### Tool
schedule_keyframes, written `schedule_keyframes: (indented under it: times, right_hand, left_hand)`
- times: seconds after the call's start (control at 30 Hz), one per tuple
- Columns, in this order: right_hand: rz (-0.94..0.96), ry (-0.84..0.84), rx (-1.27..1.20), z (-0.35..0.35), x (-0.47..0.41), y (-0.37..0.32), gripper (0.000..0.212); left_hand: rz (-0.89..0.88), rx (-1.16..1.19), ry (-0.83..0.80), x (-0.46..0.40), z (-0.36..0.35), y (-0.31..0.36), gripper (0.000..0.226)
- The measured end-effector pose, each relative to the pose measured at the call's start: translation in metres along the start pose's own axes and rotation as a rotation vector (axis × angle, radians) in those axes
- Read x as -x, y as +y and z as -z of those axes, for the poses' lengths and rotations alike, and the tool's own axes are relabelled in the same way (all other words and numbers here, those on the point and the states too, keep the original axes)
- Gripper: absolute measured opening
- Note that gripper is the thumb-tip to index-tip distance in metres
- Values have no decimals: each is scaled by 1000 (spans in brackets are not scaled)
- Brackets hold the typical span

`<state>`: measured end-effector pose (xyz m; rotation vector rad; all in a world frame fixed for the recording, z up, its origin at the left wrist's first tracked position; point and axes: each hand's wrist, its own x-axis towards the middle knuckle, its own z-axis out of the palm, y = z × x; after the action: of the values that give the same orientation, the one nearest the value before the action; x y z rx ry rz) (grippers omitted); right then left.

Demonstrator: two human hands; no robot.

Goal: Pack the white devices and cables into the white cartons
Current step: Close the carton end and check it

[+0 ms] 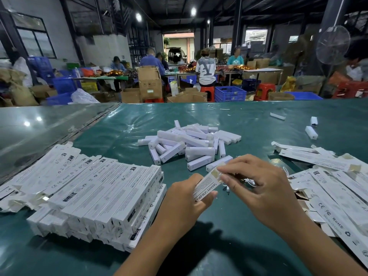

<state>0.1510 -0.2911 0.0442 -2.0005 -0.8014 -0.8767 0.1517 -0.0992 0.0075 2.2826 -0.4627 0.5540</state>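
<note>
My left hand (185,204) grips a long white carton (207,184) printed "SMART SENSOR LAMP", tilted up to the right. My right hand (256,182) pinches the flap at the carton's open upper end, with a coiled white cable (249,181) tucked under its fingers. A heap of white bar-shaped devices (191,144) lies on the green table (123,126) just beyond my hands. A stack of closed white cartons (103,196) stands at the left. Flat, open cartons (334,188) lie in a loose pile at the right.
A few stray white devices (311,132) lie at the far right of the table. Beyond the table's far edge are cardboard boxes (149,80), blue crates (230,93), red stools and several people at other benches. A standing fan (332,44) is at the back right.
</note>
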Motion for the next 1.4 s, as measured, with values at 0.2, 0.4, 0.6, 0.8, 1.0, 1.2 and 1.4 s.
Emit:
schedule_keyframes:
  times: [0.2, 0.4, 0.6, 0.8, 1.0, 1.2, 1.4]
  right_hand:
    - [-119, 7, -90, -6, 3, -7, 7]
    - [-174, -69, -65, -11, 5, -12, 19]
    - [4, 54, -19, -6, 7, -16, 26]
    - [134, -13, 55, -7, 7, -16, 29]
    - [-13, 59, -123, -6, 9, -15, 23]
    - [-295, 232, -513, -12, 7, -15, 15]
    - [-494, 0, -603, -10, 2, -10, 28]
  left_hand:
    - [-38, -8, 17, 2, -2, 2, 25]
    - [-16, 107, 88, 2, -6, 3, 27]
    - [48, 380, 97, 5, -11, 12, 45]
    - [26, 491, 85, 9, -18, 15, 27]
    - [-169, 560, 261, 10, -21, 15, 45]
    - [-226, 435, 287, 10, -19, 15, 35]
    - [-235, 461, 239, 13, -21, 23, 38]
